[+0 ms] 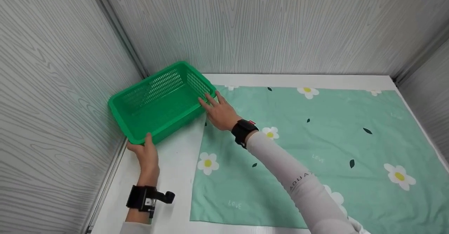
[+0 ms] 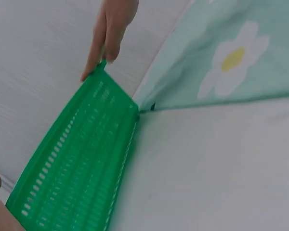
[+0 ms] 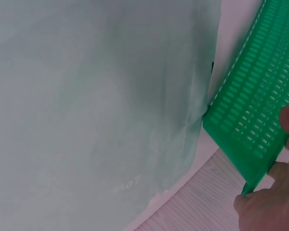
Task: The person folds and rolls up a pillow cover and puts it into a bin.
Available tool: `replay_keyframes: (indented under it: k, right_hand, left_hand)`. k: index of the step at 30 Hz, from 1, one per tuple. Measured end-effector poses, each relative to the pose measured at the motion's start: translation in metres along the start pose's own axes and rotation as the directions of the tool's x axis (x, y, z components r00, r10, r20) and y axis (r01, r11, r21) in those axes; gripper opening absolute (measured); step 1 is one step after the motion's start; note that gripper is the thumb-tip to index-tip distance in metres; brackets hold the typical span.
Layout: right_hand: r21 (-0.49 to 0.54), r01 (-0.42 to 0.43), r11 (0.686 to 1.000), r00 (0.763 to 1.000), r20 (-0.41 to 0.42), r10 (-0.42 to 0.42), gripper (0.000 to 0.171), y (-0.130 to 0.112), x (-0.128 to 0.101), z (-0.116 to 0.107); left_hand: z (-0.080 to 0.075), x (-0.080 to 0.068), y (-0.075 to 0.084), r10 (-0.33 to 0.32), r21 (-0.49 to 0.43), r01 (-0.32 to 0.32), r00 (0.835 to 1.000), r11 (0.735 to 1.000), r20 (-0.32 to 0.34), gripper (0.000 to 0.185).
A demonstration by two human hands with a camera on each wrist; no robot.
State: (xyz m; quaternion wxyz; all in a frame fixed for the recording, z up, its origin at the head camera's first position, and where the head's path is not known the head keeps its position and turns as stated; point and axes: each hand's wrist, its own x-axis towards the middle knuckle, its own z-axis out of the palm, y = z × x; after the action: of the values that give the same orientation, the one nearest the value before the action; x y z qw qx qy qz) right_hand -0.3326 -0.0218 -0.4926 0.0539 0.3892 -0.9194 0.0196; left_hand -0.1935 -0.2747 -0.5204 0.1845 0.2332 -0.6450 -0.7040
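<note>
Grey wood-grain walls closed round the white desk [image 1: 175,164], where I saw a green basket [image 1: 158,104] tipped up in the far corner, its long axis running from my left hand [image 1: 145,153] toward the right hand [image 1: 219,113]. Nothing showed inside it. My left hand gripped the near corner rim; my right hand's fingers [image 1: 207,104] curled over the far short rim. A flowered cloth [image 1: 315,149] lay just right of it. Both wrist views cropped the basket.
</note>
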Motion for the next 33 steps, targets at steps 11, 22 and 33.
replay_keyframes:
  k: [11,22,33]
  right_hand:
    - [0.123,0.013,0.992,1.0,0.017,-0.016,0.053,0.0,-0.003,-0.001]
    - [0.184,0.016,0.983,1.0,0.001,-0.016,0.052,0.008,-0.013,0.002]
    - [0.169,0.06,0.984,0.998,-0.043,-0.054,0.055,0.007,-0.013,0.004]
  left_hand:
    - [0.029,0.009,-0.02,0.059,-0.058,-0.059,0.998,0.997,-0.004,0.063]
    - [0.038,0.05,-0.018,0.062,-0.144,-0.063,0.998,0.988,-0.015,0.066]
    - [0.042,0.089,-0.004,0.024,-0.101,-0.024,1.0,0.995,-0.003,0.065]
